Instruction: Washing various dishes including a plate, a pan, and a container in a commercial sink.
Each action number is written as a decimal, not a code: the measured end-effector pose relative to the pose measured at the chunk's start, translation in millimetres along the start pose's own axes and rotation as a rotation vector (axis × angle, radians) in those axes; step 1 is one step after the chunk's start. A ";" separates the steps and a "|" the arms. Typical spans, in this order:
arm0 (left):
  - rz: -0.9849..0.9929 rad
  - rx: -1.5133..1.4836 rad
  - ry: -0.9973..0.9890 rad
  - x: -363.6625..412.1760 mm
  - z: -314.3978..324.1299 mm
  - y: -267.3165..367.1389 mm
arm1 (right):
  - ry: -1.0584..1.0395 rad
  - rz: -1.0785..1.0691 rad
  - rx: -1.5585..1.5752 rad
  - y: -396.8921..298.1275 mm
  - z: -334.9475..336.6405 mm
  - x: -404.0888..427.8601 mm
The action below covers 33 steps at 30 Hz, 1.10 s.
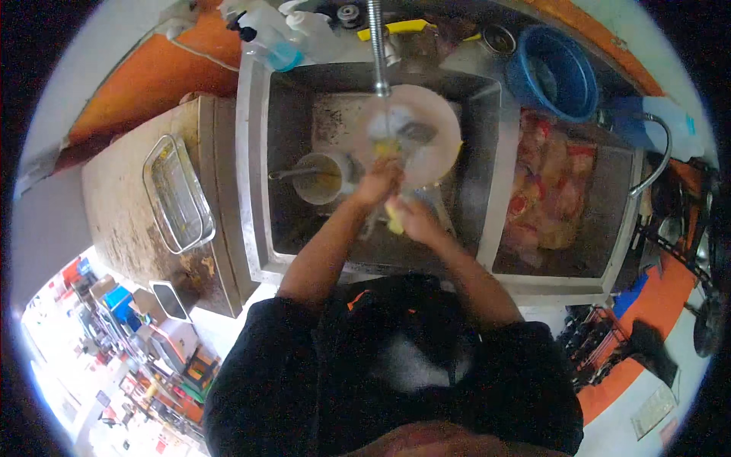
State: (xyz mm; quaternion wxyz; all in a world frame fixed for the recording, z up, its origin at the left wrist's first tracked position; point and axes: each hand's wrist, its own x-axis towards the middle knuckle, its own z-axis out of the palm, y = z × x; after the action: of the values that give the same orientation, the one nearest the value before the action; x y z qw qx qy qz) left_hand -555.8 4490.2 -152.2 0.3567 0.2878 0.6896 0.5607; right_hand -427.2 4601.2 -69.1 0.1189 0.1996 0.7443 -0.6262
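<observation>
My right hand [421, 220] grips a yellow sponge [394, 215] over the front part of a metal sink basin [291, 234]. Just ahead of it, my left hand [378, 181] is blurred at the near edge of a large pale round basin [440, 114]. Something yellow-green [388, 147] shows at the left fingertips; blur hides what it is and whether the hand holds it. From a coiled metal faucet hose [376, 51], water seems to run into the pale basin. Suds and a dark grey object [420, 132] lie in that basin. Left of my hands stands a cup-like container [317, 180] with a utensil handle across it.
At right, a second sink compartment [605, 228] holds red and pale packages [548, 188]. A blue plastic tub [557, 74] stands behind it. Spray bottles [280, 48] line the back left. A glass baking dish [178, 197] rests on the worn left-hand surface [125, 154].
</observation>
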 end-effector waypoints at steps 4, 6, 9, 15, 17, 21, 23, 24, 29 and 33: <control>-0.438 -0.527 -0.085 -9.6 -5.8 54.8 | 0.461 -0.013 0.259 41.6 -50.3 20.0; -0.446 -0.435 -0.116 -23.7 -17.8 70.8 | 0.580 -0.099 0.128 3.4 -63.2 34.9; -0.542 -0.507 -0.090 -45.0 -14.2 98.4 | 0.467 -0.584 -0.140 -44.7 -58.8 55.1; -0.502 -0.250 -0.086 -54.8 -3.6 97.4 | 0.244 -0.128 -0.072 -43.8 -31.6 99.4; -0.560 -0.149 -0.048 -46.0 -6.8 107.4 | 0.317 -0.077 -0.169 -53.4 -26.3 93.4; -0.194 -0.101 0.236 -46.5 -46.3 25.0 | 0.349 -0.568 -0.189 -43.1 39.5 102.3; -0.201 0.451 -0.007 -37.2 -10.6 65.7 | 0.367 -0.401 -0.208 -2.1 2.9 125.2; -0.191 0.435 -0.018 -34.3 8.5 88.2 | 0.351 -0.227 -0.040 22.1 -27.5 145.1; -0.379 0.643 -0.085 -43.4 5.2 100.9 | 0.387 -0.208 0.059 -6.1 1.1 137.6; -0.608 0.759 -0.057 -22.3 8.1 113.5 | 0.528 -0.126 0.192 -23.3 5.4 112.2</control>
State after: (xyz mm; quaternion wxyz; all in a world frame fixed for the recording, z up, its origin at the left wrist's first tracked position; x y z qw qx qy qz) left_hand -536.6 4500.3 -38.3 0.3931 0.1981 0.8882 0.1320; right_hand -538.1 4609.4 -97.4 -0.1375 0.3193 0.6976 -0.6264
